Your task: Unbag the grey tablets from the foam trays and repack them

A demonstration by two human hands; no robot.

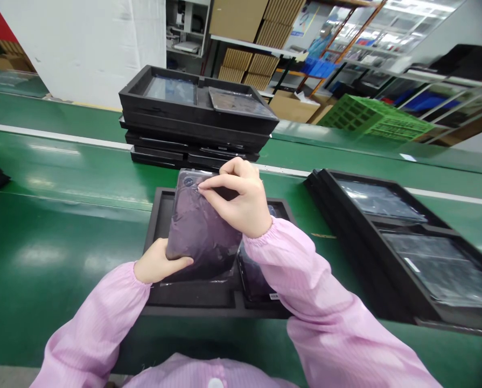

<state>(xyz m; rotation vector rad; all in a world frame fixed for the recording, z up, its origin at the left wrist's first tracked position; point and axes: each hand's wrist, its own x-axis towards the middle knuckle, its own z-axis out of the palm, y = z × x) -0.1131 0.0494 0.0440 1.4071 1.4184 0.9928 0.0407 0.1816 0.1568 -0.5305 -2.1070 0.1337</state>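
I hold a flat dark tablet (200, 226) wrapped in clear plastic film, tilted up over a black foam tray (192, 299) on the green belt. My left hand (160, 262) grips its lower left edge, thumb on the face. My right hand (241, 196) is at the upper edge, with thumb and forefinger pinched on the film near the camera corner. A second wrapped tablet (257, 277) lies in the tray's right pocket, partly hidden by my right sleeve.
A stack of black trays (192, 121) with wrapped tablets stands further back on the belt. Another tray stack (402, 242) with wrapped tablets sits to the right. Green crate (370, 116), cardboard boxes and shelving lie beyond the belt.
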